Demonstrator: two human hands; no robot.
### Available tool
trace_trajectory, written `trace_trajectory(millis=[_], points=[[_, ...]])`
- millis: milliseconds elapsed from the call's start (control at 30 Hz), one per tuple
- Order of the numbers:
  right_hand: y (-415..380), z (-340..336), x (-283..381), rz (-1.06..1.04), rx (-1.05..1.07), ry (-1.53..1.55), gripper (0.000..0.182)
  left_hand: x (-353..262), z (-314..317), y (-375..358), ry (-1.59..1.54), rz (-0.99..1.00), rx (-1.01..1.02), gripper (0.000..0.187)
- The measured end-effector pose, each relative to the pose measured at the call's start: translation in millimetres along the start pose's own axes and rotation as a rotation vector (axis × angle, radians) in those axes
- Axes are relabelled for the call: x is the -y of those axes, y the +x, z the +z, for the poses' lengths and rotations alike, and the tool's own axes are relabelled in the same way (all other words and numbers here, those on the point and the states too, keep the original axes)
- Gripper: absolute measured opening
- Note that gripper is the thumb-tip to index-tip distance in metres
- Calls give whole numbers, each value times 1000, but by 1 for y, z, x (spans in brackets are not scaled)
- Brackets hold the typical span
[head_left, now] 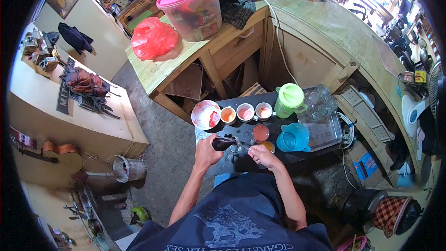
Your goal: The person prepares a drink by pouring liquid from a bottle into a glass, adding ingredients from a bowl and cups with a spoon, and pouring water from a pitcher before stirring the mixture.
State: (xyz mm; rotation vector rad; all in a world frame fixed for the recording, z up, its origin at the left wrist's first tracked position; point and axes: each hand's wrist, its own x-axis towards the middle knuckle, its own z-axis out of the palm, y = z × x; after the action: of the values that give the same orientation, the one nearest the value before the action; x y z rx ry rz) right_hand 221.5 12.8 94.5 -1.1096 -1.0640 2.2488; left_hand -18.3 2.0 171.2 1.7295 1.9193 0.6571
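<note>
Left hand (pixel 207 152): curled shut around a dark bottle (pixel 223 144), holding it tipped toward the right. Right hand (pixel 264 156): fingers closed in a pinch on a thin utensil (pixel 246 145), too small to tell what kind. Between both, on the low dark table (pixel 275 124), a clear glass (pixel 236 149), just below the bottle's right end.

Just beyond the right hand: a glass of pink liquid (pixel 260 133), and nearer, a glass of yellow liquid (pixel 269 146), partly hidden. To the right, a blue pitcher (pixel 294 138).

Farther out, in a row from left: a patterned bowl (pixel 200 113) with something red inside, a cup of orange liquid (pixel 228 120), then two cups with pinkish contents (pixel 245 118). At the right end, a green lidded pitcher (pixel 290 98). Right of that, a metal tray (pixel 320 136) with clear glasses (pixel 320 101) grouped at its far part.

Beyond the table, on a wooden counter (pixel 302 10): a red plastic bag (pixel 154 39), a pink-lidded tub (pixel 191 18) and a dark cloth (pixel 239 13), left to right.
</note>
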Motion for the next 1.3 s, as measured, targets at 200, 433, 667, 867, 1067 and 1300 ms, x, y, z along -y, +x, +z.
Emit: trace_trajectory(millis=[200,433,667,867,1067,1300], points=[[1,-3,-4,13,21,11,29,0,1,-1,13,-34,-25,30],[3,-6,-9,-3,17,28,29,9,1,-3,63,21,-46,29],[2,-4,-8,-2,-1,23,29,0,-4,-5,63,-17,-22,27],[3,-6,-11,1,19,17,31,-1,-4,-1,98,-10,-20,26],[4,-7,-13,12,23,22,27,-7,-5,1,120,18,0,25],[0,-6,-10,20,11,-22,29,-10,-4,3,137,2,-9,23]])
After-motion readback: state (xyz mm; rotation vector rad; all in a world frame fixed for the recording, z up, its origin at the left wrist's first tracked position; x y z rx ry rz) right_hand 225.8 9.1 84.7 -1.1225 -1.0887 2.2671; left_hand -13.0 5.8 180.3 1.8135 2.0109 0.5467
